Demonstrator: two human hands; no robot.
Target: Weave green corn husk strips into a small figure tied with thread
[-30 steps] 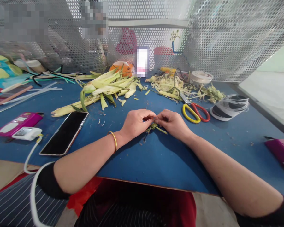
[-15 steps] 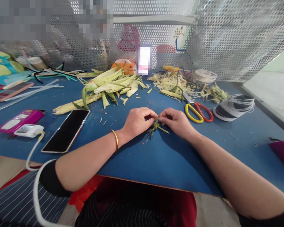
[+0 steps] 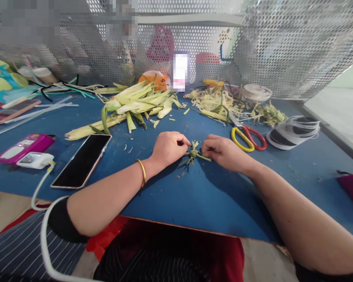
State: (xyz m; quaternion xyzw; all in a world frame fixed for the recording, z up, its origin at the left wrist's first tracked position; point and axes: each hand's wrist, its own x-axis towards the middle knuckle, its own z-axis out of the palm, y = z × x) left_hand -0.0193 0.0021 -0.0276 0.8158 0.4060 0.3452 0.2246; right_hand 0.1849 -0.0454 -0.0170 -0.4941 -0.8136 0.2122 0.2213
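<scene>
A small knotted figure of green husk strips (image 3: 193, 153) lies on the blue tabletop between my hands, its strips sticking out on several sides. My left hand (image 3: 170, 149) is pinched just left of it, with a gold bangle on the wrist. On the other side, my right hand (image 3: 219, 152) has its fingers curled together. A thin pale thread, barely visible, seems to run from the figure to both hands. The fingertips themselves are partly hidden.
Corn husks (image 3: 135, 103) and husk shreds (image 3: 213, 103) lie toward the back. Scissors (image 3: 248, 139) and a wound bundle of white line (image 3: 292, 133) are at the right. A phone (image 3: 84, 160) and a purple box (image 3: 26, 149) sit left. Perforated mesh (image 3: 191, 35) stands behind.
My hands, which met above the husk figure, have moved apart to left and right. More of the figure now shows between them.
</scene>
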